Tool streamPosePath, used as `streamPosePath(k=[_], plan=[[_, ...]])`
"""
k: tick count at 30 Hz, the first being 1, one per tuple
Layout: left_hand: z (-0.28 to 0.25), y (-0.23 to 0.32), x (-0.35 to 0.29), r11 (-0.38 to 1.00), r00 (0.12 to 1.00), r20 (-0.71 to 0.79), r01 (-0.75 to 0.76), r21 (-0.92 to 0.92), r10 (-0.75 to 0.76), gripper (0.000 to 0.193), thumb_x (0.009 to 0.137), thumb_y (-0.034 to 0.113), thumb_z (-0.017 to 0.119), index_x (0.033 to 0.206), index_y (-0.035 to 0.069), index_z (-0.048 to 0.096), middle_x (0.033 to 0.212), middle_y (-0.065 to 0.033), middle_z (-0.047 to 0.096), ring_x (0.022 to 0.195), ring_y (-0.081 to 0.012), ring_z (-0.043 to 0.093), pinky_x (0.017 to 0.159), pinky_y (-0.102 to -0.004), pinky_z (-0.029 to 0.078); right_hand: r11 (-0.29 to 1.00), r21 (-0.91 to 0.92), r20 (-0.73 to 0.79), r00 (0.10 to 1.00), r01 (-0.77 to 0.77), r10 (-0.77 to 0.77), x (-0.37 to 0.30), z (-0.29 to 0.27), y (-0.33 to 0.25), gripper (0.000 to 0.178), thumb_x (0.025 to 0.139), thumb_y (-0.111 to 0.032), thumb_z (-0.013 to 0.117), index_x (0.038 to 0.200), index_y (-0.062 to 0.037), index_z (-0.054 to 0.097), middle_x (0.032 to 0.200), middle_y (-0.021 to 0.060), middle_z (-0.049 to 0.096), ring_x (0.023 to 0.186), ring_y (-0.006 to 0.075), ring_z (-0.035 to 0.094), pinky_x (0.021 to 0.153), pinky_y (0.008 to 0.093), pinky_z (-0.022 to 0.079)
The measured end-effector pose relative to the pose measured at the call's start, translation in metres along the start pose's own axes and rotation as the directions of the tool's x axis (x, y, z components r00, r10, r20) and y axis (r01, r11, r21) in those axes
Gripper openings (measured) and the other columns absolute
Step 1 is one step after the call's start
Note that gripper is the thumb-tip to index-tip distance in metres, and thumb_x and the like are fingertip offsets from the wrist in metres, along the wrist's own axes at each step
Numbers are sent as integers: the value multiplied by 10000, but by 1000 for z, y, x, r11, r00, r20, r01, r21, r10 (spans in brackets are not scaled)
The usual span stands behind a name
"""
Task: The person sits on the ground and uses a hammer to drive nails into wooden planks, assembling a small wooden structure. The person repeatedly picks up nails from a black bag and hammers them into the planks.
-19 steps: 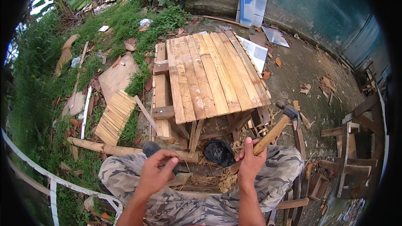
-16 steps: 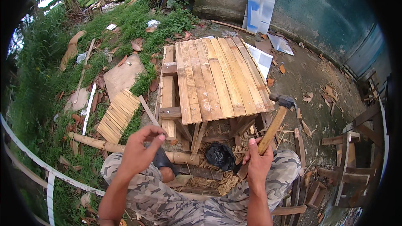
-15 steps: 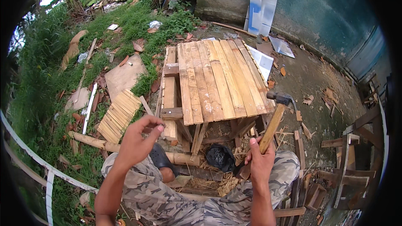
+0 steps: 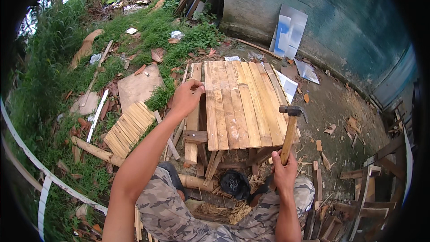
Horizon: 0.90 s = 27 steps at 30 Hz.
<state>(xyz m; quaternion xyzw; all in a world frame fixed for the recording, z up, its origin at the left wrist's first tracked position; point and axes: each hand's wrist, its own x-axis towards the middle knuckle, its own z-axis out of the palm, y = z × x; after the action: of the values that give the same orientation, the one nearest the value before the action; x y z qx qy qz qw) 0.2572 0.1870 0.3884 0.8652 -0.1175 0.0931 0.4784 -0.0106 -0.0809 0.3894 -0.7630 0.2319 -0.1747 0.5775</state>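
Note:
My right hand [image 4: 285,173] is wrapped round the wooden handle of a claw hammer [image 4: 290,136], held upright by the near right corner of a slatted wooden top [image 4: 242,107]. Pale wooden strips lie side by side across that top, on a rough wooden frame. Over at its left edge, my left hand [image 4: 187,99] reaches out with thumb and fingers pinched together. What they hold, if anything, is too small to make out. Between my legs sits a black bag [image 4: 235,184] with what look like nails inside.
A stack of cut strips [image 4: 130,129] lies on the grass at left, near a bamboo pole [image 4: 96,149] and a flat board [image 4: 140,87]. Wooden frames [image 4: 367,188] stand at the right. Painted panels [image 4: 290,31] lean on the blue-green wall [image 4: 345,22].
My left hand has moved forward from above my left knee to the left edge of the slatted top. The hammer has tilted more upright in my right hand. The view has shifted slightly.

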Motion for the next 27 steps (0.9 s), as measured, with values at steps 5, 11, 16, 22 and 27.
streamPosePath(k=[5,11,16,22,27], plan=[[23,-6,19,996,1000,-23,-9,91,11,259,941,231,671,1076,14,715,960,-153,762,889,-271,740,821,-378,548,999,-53,-46,999,1,-4,4,-1,15,216,970,-189,711,891,-35,581,683,-23,530,593,61,462,539,262,386],[19,-22,26,984,987,55,-154,94,149,296,944,252,684,1096,-1,712,1009,-175,756,975,-295,737,867,-379,546,999,29,-79,997,-16,18,-8,0,17,202,977,-191,705,920,-41,583,679,-29,527,545,53,481,485,242,397],[15,-18,28,997,995,85,-52,50,47,342,942,301,694,1100,1,739,942,-149,751,850,-229,704,807,-351,529,997,68,-17,999,-44,45,-13,3,11,198,980,-189,704,917,-41,588,667,-40,526,546,40,474,488,232,368],[26,-9,31,999,1000,8,17,-49,-16,330,936,307,699,1072,12,758,851,-101,730,761,-163,645,733,-328,507,998,20,-16,998,-66,66,-17,5,7,231,968,-212,722,902,-25,603,692,-28,549,598,53,471,537,249,386],[29,-17,33,1000,1000,-3,-20,8,20,286,936,270,696,1063,23,763,822,-88,725,750,-160,641,722,-320,505,999,19,-14,999,-50,50,-22,-1,8,243,962,-218,729,899,-14,612,701,-17,565,627,67,483,567,264,406]])
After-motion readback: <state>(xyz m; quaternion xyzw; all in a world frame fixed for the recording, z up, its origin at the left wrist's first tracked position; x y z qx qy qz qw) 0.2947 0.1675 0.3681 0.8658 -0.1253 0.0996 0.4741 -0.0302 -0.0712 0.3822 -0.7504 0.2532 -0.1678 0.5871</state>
